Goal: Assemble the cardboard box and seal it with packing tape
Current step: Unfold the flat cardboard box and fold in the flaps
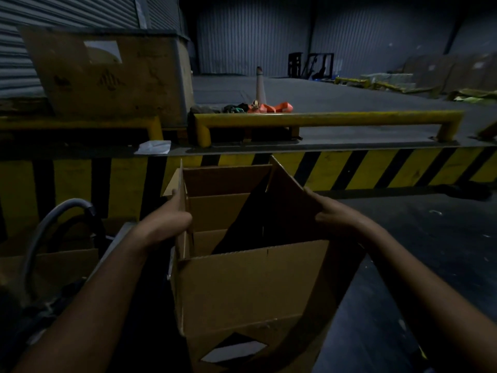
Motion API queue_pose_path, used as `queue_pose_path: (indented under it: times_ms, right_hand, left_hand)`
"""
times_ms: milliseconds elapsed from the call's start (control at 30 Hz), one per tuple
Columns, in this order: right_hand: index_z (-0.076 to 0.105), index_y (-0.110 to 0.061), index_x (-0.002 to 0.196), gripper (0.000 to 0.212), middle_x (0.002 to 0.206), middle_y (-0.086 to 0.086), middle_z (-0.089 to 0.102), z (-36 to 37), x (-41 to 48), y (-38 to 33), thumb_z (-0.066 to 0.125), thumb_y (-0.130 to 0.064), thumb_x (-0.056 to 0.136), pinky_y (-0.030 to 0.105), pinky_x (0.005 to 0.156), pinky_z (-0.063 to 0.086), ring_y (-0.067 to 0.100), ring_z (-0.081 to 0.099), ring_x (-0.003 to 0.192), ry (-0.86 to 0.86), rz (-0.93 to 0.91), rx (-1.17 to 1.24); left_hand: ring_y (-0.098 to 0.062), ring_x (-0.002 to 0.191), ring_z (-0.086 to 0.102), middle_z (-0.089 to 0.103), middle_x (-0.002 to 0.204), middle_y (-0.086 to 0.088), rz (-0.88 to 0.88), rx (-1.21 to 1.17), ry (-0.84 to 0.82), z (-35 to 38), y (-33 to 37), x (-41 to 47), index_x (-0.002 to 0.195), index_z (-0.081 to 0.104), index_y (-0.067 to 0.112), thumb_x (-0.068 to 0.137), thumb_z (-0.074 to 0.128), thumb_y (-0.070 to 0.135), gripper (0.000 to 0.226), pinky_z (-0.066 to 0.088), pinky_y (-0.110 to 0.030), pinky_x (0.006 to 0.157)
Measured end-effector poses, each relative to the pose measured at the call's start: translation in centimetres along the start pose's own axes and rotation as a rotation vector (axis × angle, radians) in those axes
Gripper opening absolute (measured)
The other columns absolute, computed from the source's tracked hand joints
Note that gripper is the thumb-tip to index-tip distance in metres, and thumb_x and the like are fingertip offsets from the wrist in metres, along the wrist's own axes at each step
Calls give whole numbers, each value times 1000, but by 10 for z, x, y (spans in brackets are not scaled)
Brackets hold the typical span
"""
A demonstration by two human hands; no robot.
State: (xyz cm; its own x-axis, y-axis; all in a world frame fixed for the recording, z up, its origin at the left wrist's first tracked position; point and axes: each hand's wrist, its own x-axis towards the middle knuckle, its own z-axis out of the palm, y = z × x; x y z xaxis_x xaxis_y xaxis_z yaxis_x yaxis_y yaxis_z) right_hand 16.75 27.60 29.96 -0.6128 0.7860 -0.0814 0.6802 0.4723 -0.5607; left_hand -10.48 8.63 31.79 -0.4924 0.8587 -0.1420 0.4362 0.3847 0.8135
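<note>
The person holds an open cardboard box (250, 281) upright, flaps raised. The left hand (172, 219) grips its nine o'clock wall; the right hand (330, 214) grips the three o'clock flap. Toward twelve o'clock runs a yellow-and-black striped dock edge (376, 168), with a yellow rail (322, 118) above and a bigger box (107, 76) toward ten o'clock.
</note>
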Motion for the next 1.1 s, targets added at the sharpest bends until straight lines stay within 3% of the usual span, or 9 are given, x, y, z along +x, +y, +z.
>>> queue_pose_path:
  times_ms: [100,300,400,467,667,767,900,1000,1100]
  right_hand:
    - [7,-25,154,79,145,16,40,-1,-1,2,48,6,93,38,90,51,28,54,118,8,-32,18]
    - [12,-28,154,80,134,15,50,-1,6,13,51,4,92,36,77,57,21,61,100,122,31,75]
    - [12,-29,154,82,133,14,50,4,13,10,53,2,91,31,65,55,16,61,91,138,39,15]
    - [11,-28,154,83,136,14,48,8,14,7,53,3,90,26,61,50,14,57,93,134,32,-18]
    - [13,-22,153,80,143,19,43,-1,12,10,51,10,90,36,87,51,29,54,119,97,-12,-70]
    - [16,-21,153,78,144,18,42,-7,9,13,50,10,90,32,81,49,28,54,117,67,-15,-74]
    - [17,-21,152,78,143,19,44,-3,-2,13,51,10,89,28,77,47,28,54,117,90,-12,-85]
    - [19,-23,152,78,139,18,48,2,-12,14,54,7,89,24,69,46,27,57,111,146,40,-71]
    - [26,-22,151,73,130,15,57,2,-37,5,60,-4,90,25,68,46,23,61,100,363,-6,-173]
  left_hand:
    - [-19,91,60,60,107,-4,3,-34,14,-5,-8,1,153,30,30,90,56,-4,76,48,-35,66]
    - [-22,97,53,49,107,5,-19,-73,-7,-13,-20,7,155,22,42,89,49,-10,89,49,-43,76]
    - [-29,103,54,49,122,-5,-47,-111,74,-8,-24,6,155,24,40,93,49,-4,81,52,-50,81]
    - [-32,104,55,50,125,-9,-54,-135,120,-7,-26,6,154,28,38,95,48,-1,74,53,-46,73]
    - [-23,85,56,57,105,-4,-40,-183,219,-1,-24,4,151,39,31,96,47,-3,66,47,-32,58]
    - [-19,79,55,57,94,1,-31,-182,252,2,-19,3,147,46,31,97,45,-3,61,43,-29,55]
    - [-16,84,52,49,92,9,-37,-148,202,8,-15,1,149,39,39,98,47,3,63,51,-44,81]
    - [-19,85,51,47,97,4,-40,-131,171,4,-17,0,151,35,42,96,46,-2,71,49,-39,68]
    - [-25,87,52,46,99,2,-44,-131,149,-1,-21,-2,152,33,42,96,46,-5,74,46,-36,62]
